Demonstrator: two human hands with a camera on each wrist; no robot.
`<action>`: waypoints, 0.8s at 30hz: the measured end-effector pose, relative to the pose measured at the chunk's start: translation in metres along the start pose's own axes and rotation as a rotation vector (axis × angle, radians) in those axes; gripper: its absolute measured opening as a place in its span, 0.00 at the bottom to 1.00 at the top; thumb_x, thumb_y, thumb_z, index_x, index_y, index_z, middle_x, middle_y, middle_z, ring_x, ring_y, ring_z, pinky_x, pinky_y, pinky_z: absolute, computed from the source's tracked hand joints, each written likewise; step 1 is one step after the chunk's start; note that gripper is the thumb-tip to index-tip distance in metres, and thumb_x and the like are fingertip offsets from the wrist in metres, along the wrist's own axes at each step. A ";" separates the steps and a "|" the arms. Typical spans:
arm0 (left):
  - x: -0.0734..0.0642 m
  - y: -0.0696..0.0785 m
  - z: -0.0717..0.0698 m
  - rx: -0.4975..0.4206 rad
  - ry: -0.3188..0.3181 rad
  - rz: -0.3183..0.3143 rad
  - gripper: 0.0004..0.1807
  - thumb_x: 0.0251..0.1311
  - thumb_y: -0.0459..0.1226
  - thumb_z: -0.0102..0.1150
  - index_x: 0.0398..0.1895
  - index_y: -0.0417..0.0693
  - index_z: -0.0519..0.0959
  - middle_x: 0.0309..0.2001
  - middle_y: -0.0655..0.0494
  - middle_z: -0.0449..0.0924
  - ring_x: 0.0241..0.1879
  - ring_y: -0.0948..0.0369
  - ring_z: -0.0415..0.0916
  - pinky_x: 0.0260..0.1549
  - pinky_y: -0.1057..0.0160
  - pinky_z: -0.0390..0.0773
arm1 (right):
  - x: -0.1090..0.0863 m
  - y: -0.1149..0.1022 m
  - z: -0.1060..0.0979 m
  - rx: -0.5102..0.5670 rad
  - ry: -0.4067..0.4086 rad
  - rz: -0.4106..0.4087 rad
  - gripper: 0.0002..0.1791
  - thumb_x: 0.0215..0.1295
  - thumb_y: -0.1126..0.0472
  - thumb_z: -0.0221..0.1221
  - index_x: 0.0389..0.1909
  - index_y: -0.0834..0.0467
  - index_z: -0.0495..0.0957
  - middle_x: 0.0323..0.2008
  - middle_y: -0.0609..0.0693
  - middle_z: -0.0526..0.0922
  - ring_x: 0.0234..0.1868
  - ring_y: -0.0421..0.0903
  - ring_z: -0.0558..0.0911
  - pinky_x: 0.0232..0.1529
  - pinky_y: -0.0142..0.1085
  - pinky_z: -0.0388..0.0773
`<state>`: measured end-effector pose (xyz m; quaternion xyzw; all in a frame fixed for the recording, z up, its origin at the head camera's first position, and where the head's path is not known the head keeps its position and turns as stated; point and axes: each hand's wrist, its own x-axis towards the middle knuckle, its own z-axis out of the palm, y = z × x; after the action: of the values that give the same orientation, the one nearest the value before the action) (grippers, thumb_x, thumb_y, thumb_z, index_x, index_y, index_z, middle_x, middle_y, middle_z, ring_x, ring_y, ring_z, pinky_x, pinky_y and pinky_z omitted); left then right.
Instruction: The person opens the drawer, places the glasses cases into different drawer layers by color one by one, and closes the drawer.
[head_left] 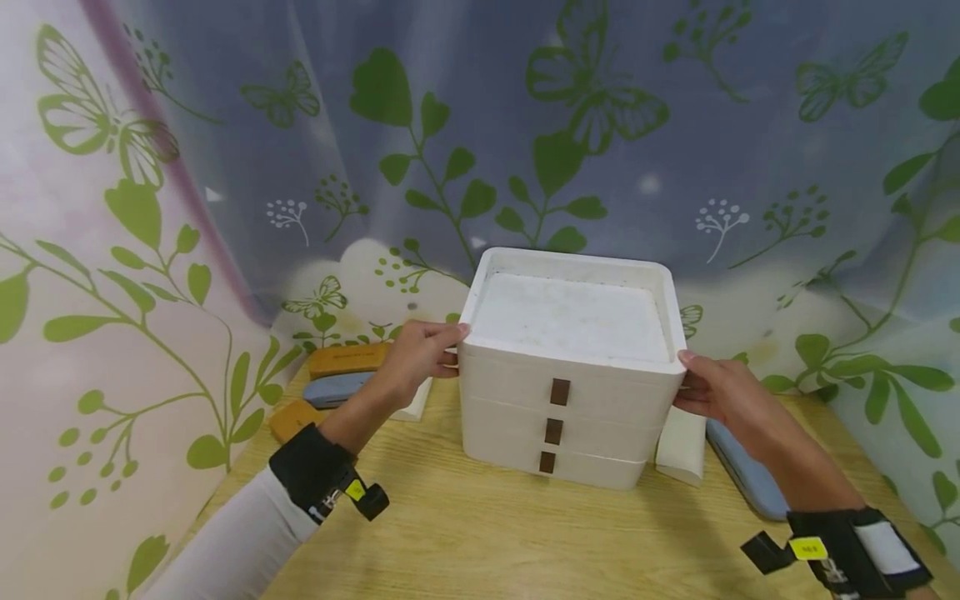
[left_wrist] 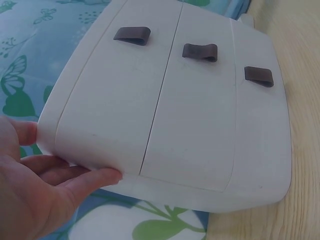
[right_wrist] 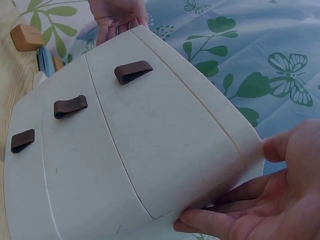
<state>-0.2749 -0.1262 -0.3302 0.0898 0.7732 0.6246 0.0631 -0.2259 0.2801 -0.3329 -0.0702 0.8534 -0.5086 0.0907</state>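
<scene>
A white three-drawer storage box [head_left: 510, 408] stands in the middle of the head view, its brown pull tabs [head_left: 559, 392] facing me. Its top is a shallow recessed tray with a raised rim [head_left: 570, 358]. My left hand [head_left: 412, 354] grips the upper left corner, thumb on the rim and fingers along the side. On the opposite corner, my right hand [head_left: 723, 392] holds the box the same way, thumb at the rim and fingers lower on the side. Both wrist views show the drawer fronts shut, with the left hand [left_wrist: 45, 185] and right hand [right_wrist: 270, 195] at the corners.
Left of the box lie an orange case [head_left: 348, 358], a blue case [head_left: 337, 389], another orange case [head_left: 296, 421] and a white one [head_left: 414, 407]. On the right are a cream case [head_left: 681, 450] and a blue case [head_left: 746, 471]. A patterned curtain [head_left: 322, 167] hangs behind the wooden table [head_left: 450, 533].
</scene>
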 end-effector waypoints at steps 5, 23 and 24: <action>-0.001 0.000 0.002 0.004 0.015 -0.002 0.27 0.77 0.47 0.55 0.68 0.37 0.77 0.64 0.35 0.80 0.58 0.42 0.84 0.56 0.46 0.85 | 0.002 0.000 -0.001 0.000 -0.009 -0.002 0.42 0.86 0.42 0.34 0.77 0.76 0.54 0.73 0.77 0.64 0.66 0.49 0.80 0.58 0.33 0.84; 0.002 -0.002 0.004 -0.019 0.052 -0.024 0.25 0.76 0.47 0.57 0.66 0.39 0.79 0.63 0.38 0.81 0.58 0.42 0.85 0.53 0.47 0.86 | 0.012 0.001 -0.006 0.037 -0.011 -0.025 0.43 0.85 0.40 0.36 0.77 0.75 0.54 0.74 0.76 0.63 0.55 0.30 0.80 0.57 0.30 0.84; 0.002 -0.002 0.004 -0.017 0.054 -0.024 0.25 0.76 0.47 0.57 0.65 0.39 0.80 0.64 0.38 0.81 0.58 0.42 0.85 0.53 0.47 0.86 | 0.012 0.001 -0.006 0.036 -0.011 -0.028 0.43 0.85 0.40 0.36 0.77 0.75 0.54 0.74 0.76 0.64 0.56 0.31 0.80 0.57 0.30 0.84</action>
<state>-0.2766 -0.1223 -0.3328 0.0630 0.7704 0.6324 0.0507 -0.2394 0.2831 -0.3326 -0.0834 0.8425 -0.5247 0.0895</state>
